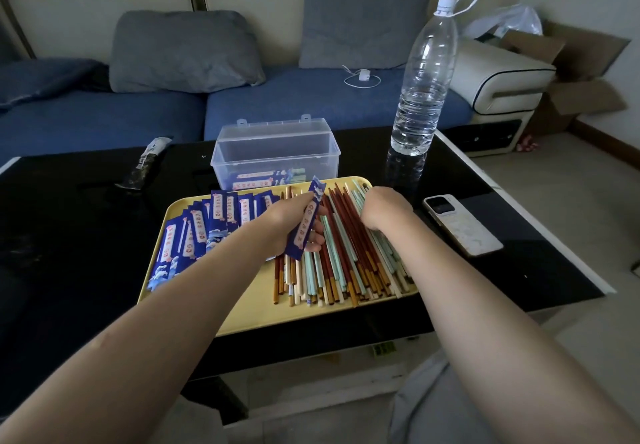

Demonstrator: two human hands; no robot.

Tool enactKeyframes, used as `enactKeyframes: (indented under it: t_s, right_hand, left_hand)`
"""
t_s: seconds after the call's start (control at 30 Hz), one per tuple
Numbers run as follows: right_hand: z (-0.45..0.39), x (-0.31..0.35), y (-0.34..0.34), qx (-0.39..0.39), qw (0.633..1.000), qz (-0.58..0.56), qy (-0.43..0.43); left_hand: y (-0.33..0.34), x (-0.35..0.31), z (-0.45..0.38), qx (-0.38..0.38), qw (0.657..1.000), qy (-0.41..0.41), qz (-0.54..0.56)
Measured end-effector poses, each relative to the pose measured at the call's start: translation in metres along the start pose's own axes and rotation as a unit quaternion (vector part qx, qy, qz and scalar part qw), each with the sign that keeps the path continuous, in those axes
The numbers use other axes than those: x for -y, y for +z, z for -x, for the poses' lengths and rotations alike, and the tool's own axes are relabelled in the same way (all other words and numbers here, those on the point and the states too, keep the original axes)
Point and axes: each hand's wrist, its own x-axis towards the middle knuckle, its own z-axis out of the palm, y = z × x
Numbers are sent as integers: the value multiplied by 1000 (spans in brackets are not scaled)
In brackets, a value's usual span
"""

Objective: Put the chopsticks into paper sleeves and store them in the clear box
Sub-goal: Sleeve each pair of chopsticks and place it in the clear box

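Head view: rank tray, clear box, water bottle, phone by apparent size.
1. Tray, largest.
2. Clear box and water bottle: look close, and both sit farther back, so unranked.
3. Phone, smallest.

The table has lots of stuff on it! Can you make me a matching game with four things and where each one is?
Things:
1. sleeve
2. chopsticks
3. box
4. phone

Places:
A. behind the tray
B. piled on the tray's right half
C. held in the left hand
D. on the table, right of the tray

Pairs: 1-C, 2-B, 3-A, 4-D
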Motion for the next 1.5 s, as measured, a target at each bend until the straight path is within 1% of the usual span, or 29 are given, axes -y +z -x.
enactKeyframes:
  t_s: [0.1, 0.23, 0.5, 0.87, 1.13, 1.27, 1.37, 1.43, 1.5]
  right_hand:
    - [0, -1, -2, 14, 1000, -20, 8]
    - [-1, -2, 0, 2, 1000, -10, 8]
    - [-3, 0, 4, 1, 1000, -28, 9]
    - [-3, 6, 8, 5, 997, -64, 31]
    - [-4, 6, 11, -8, 999, -46, 26]
    - [-4, 4, 11, -20, 998, -57, 23]
    - [-7, 0, 5, -68, 993, -94, -9]
    - [-8, -3, -3, -83, 983, -152, -55]
    - [-6, -3, -10, -78, 961, -243, -102]
  left_hand:
    - [-1, 3, 0, -12, 1000, -10, 10]
    - [-1, 7, -2, -27, 999, -24, 39]
    - [-5, 10, -10, -18, 998, -17, 55]
    - [-6, 13, -14, -16, 998, -9, 57]
    - [-4, 13, -14, -8, 998, -11, 59]
    - [-5, 13, -15, -6, 998, -10, 64]
    - [-6, 10, -13, -10, 997, -7, 73]
    - [-5, 9, -11, -16, 996, -4, 83]
    - [-7, 7, -11, -22, 996, 0, 89]
